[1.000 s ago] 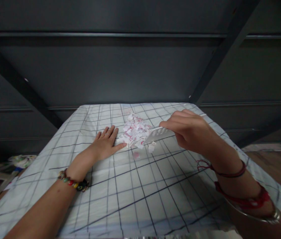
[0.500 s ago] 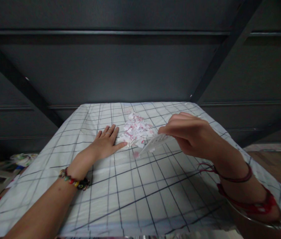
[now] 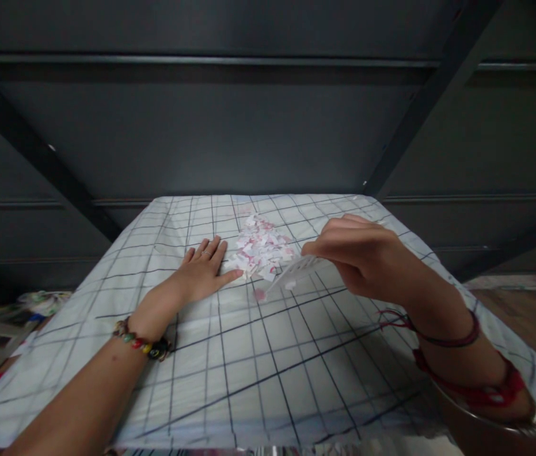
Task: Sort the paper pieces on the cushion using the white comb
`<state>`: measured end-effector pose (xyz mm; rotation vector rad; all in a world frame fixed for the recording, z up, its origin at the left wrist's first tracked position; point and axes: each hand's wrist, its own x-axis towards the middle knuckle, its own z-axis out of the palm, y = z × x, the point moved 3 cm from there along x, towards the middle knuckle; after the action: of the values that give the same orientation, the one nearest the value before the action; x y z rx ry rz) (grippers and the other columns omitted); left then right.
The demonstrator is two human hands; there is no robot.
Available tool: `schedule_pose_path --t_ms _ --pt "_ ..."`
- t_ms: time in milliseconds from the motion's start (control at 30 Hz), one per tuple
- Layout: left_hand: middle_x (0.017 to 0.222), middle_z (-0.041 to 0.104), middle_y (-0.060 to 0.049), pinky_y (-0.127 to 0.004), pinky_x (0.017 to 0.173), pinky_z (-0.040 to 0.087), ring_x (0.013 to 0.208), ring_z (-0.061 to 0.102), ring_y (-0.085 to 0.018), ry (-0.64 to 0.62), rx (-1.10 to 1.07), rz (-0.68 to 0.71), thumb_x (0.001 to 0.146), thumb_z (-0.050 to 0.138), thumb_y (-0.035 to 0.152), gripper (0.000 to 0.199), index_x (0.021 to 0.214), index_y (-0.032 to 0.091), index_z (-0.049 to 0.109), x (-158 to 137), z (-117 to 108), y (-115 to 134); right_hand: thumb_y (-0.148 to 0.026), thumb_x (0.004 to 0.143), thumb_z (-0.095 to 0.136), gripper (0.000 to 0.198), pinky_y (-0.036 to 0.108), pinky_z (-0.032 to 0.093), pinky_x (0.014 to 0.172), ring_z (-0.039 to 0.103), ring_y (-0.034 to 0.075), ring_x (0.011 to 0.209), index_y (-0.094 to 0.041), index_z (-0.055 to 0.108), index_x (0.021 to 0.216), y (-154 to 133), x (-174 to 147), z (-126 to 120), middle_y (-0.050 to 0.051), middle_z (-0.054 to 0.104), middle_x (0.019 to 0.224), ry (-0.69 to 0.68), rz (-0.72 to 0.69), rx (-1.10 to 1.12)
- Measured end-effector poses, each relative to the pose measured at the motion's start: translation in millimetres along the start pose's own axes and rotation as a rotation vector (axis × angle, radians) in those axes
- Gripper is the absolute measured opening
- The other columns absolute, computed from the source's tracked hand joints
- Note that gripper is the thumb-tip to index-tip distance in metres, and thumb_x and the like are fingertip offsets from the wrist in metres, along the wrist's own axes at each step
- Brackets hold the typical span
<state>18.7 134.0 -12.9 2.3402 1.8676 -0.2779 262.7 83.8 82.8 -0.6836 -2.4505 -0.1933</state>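
Seemingly mid-gathering, the right grip (image 3: 365, 253) pinches a white slotted piece (image 3: 291, 273), with paper scraps (image 3: 261, 246) left of it, beside the flat, splayed left grip (image 3: 201, 277); any further stroke probably calls for a low edge.

Left grip (image 3: 199, 277) lies flat, palm down; right grip (image 3: 365, 253) is curled, pinching.

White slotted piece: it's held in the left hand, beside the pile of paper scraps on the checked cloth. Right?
Not quite: the head view shows the white slotted piece in the right hand, not the left. It is beside the pile of paper scraps on the checked cloth, as you say.
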Motion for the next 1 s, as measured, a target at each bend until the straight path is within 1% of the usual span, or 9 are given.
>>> schedule_pose_path --t_ms 267,467,567,667,767,867,1000 --pt "0.155 0.005 -0.013 -0.05 0.111 0.013 0.141 0.004 -0.032 0.016 -0.018 0.014 0.089 0.026 0.065 0.085 0.15 0.007 0.014 -0.4 -0.3 -0.8 0.003 0.074 0.039 0.032 0.026 0.037 0.062 0.044 0.012 0.061 -0.018 0.062 0.082 -3.5 1.6 -0.9 -0.001 0.051 0.061 -0.02 -0.017 0.0" --pt "0.155 0.006 -0.014 -0.051 0.11 0.014 0.141 0.005 -0.033 0.018 -0.029 0.014 0.089 0.027 0.064 0.084 0.15 0.007 0.016 -0.7 -0.7 -0.6 0.002 0.076 0.038 0.035 0.026 0.037 0.062 0.043 0.012 0.061 -0.02 0.063 0.088 -7.3 2.3 0.6 -0.001 0.052 0.063 -0.011 -0.057 -0.016" --pt "0.155 0.006 -0.014 -0.051 0.11 0.014 0.141 0.005 -0.034 0.026 -0.028 0.026 0.089 0.027 0.064 0.084 0.15 0.007 0.015 -0.6 -0.1 -1.1 0.002 0.075 0.039 0.033 0.026 0.038 0.062 0.045 0.012 0.062 -0.019 0.063 0.085 -4.7 1.6 -0.9 -0.001 0.052 0.062 0.006 -0.033 0.001" --pt "0.155 0.006 -0.013 -0.049 0.11 0.013 0.141 0.005 -0.032 0.021 -0.025 0.022 0.09 0.026 0.065 0.084 0.15 0.007 0.014 -0.8 0.3 -1.2 0.003 0.074 0.04 0.033 0.026 0.04 0.062 0.046 0.012 0.062 -0.019 0.063 0.084 -2.3 0.9 -2.1 -0.001 0.053 0.062 -0.019 -0.006 0.036" --pt "0.155 0.005 -0.012 -0.049 0.111 0.012 0.141 0.004 -0.032 0.008 -0.023 0.01 0.09 0.025 0.065 0.084 0.15 0.008 0.013 -1.0 0.2 -1.0 0.003 0.075 0.04 0.034 0.026 0.039 0.061 0.046 0.012 0.061 -0.019 0.064 0.085 -2.3 -0.1 -3.8 -0.001 0.053 0.062 -0.037 -0.026 0.044" --pt "0.155 0.005 -0.012 -0.048 0.111 0.012 0.142 0.004 -0.032 0.004 -0.02 0.009 0.09 0.025 0.065 0.084 0.15 0.008 0.013 -0.9 0.2 -0.6 0.002 0.076 0.04 0.033 0.027 0.04 0.062 0.047 0.012 0.062 -0.019 0.064 0.086 -1.0 -2.5 -7.9 0.0 0.054 0.063 -0.013 -0.037 0.086" --pt "0.155 0.007 -0.013 -0.05 0.11 0.013 0.141 0.006 -0.033 0.019 -0.02 0.016 0.09 0.027 0.065 0.084 0.15 0.007 0.015 -0.4 1.0 -0.8 0.0 0.079 0.04 0.034 0.027 0.04 0.064 0.049 0.012 0.063 -0.021 0.065 0.088 1.1 -4.7 -8.8 -0.001 0.055 0.064 -0.057 -0.008 0.091"
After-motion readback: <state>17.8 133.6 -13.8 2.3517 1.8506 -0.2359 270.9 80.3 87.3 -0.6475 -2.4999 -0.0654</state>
